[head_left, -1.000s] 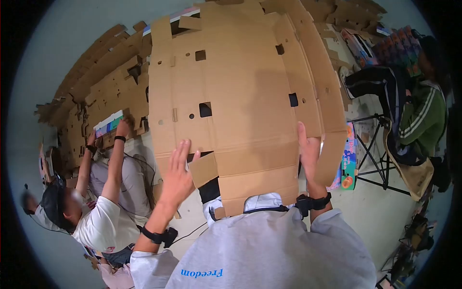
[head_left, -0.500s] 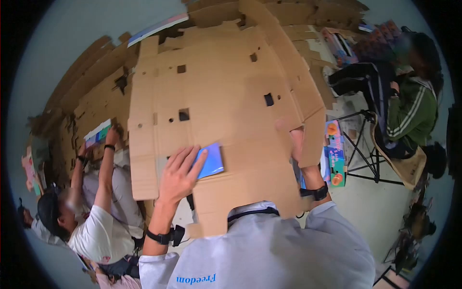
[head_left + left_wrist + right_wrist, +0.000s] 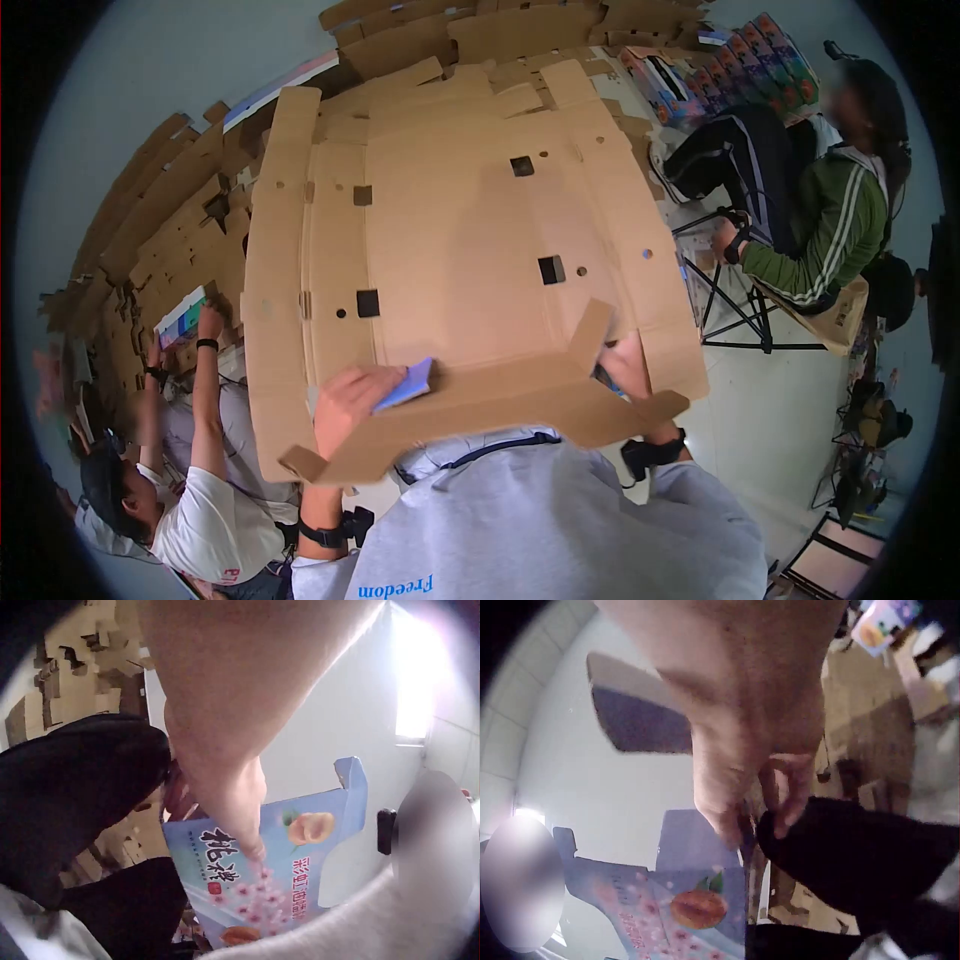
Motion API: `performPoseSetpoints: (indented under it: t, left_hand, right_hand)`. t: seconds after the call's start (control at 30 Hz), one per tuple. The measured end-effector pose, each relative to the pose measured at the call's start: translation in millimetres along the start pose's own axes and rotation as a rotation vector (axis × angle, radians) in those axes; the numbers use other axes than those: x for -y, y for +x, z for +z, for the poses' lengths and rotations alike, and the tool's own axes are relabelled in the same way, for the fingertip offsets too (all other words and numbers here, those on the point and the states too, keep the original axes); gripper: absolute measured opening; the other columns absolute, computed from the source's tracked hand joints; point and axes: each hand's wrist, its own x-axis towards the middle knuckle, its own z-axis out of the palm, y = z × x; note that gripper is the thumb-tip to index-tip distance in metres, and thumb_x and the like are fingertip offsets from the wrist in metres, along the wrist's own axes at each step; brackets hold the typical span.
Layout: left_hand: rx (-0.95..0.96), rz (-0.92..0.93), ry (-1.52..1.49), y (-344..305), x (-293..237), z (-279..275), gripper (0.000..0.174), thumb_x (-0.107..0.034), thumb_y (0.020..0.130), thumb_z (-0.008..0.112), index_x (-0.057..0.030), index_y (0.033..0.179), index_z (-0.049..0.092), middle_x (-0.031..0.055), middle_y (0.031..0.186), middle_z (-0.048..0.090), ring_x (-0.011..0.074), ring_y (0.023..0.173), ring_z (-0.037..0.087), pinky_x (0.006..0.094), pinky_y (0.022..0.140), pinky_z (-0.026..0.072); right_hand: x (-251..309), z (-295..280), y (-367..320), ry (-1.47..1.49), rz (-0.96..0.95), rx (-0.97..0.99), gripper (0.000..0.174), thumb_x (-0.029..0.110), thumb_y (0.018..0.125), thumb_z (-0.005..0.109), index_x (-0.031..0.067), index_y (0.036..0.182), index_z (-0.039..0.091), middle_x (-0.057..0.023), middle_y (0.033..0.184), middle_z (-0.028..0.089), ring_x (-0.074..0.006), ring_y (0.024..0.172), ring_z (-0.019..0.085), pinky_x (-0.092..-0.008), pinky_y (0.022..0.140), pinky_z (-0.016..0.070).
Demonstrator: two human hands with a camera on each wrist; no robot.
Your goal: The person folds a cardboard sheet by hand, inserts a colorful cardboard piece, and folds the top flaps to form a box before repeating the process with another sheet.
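A large cardboard box blank (image 3: 450, 240) spreads out before me in the head view, brown inside up, with square cut-outs. Its near panel (image 3: 480, 395) is folded up toward my chest. My left hand (image 3: 350, 400) holds the near left part, beside a flap with a blue-purple printed side (image 3: 408, 385). In the left wrist view, the thumb lies on the blue panel printed with peaches and blossoms (image 3: 289, 862). At the near right, my right hand (image 3: 628, 365) grips the blank beside a raised flap (image 3: 592, 335). Its thumb and fingers pinch the edge in the right wrist view; the fingertips are partly hidden.
To the left, a person in a white shirt (image 3: 220, 500) handles a colourful box (image 3: 185, 318) by heaped cardboard (image 3: 165, 235). A person in a green jacket (image 3: 825, 240) sits at right on a folding chair (image 3: 765, 310). Printed boxes (image 3: 760, 70) stand behind.
The near panel, flat before, is now folded up. My left hand went from lying open on the blank to holding its near left part. The right hand has stayed at the near right.
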Motion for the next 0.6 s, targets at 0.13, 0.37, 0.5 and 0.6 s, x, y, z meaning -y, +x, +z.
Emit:
performPoseSetpoints:
  t: [0.13, 0.37, 0.5, 0.6]
  left_hand:
    - [0.101, 0.03, 0.197, -22.2, -35.5, 3.9, 0.036, -0.022, 0.081, 0.073, -0.0064, 0.112, 0.079, 0.0071, 0.101, 0.08, 0.0192, 0.098, 0.074, 0.0575, 0.12, 0.0424]
    - [-0.04, -0.056, 0.18, -53.1, -16.2, 28.5, 0.027, -0.021, 0.082, 0.073, -0.0134, 0.105, 0.084, -0.0004, 0.088, 0.08, 0.0136, 0.092, 0.072, 0.0659, 0.128, 0.0286]
    - [-0.071, -0.063, 0.24, -59.9, 5.0, 52.9, 0.029, -0.02, 0.079, 0.072, -0.0138, 0.104, 0.084, -0.0001, 0.086, 0.078, 0.0153, 0.087, 0.071, 0.0657, 0.128, 0.0287]
    - [-0.086, -0.058, 0.251, -58.9, 14.4, 64.1, 0.029, -0.021, 0.079, 0.072, -0.0125, 0.104, 0.083, 0.0014, 0.084, 0.076, 0.0175, 0.086, 0.069, 0.0656, 0.128, 0.028]
  right_hand:
    - [38.9, -70.5, -39.9, -0.414, 0.452, 0.117, 0.067, 0.026, 0.092, 0.084, 0.0038, 0.148, 0.055, -0.0155, 0.137, 0.064, -0.0206, 0.126, 0.061, -0.0353, 0.107, 0.0487]
    - [75.7, -92.6, -52.1, -0.041, -0.006, 0.128, 0.122, -0.01, 0.079, 0.08, 0.0157, 0.171, 0.003, -0.0157, 0.154, 0.047, -0.0243, 0.123, 0.06, -0.0359, 0.105, 0.0489]
    - [107.1, -86.2, -61.4, -0.296, 0.152, 0.263, 0.125, -0.015, 0.073, 0.08, 0.0214, 0.172, 0.012, -0.0167, 0.165, 0.035, -0.0316, 0.132, 0.058, -0.0371, 0.111, 0.0466]
    - [90.6, -85.0, -68.8, -0.777, 0.085, 0.373, 0.113, -0.014, 0.073, 0.078, 0.0297, 0.167, 0.032, -0.0187, 0.162, 0.036, -0.0368, 0.13, 0.06, -0.0428, 0.11, 0.0517]
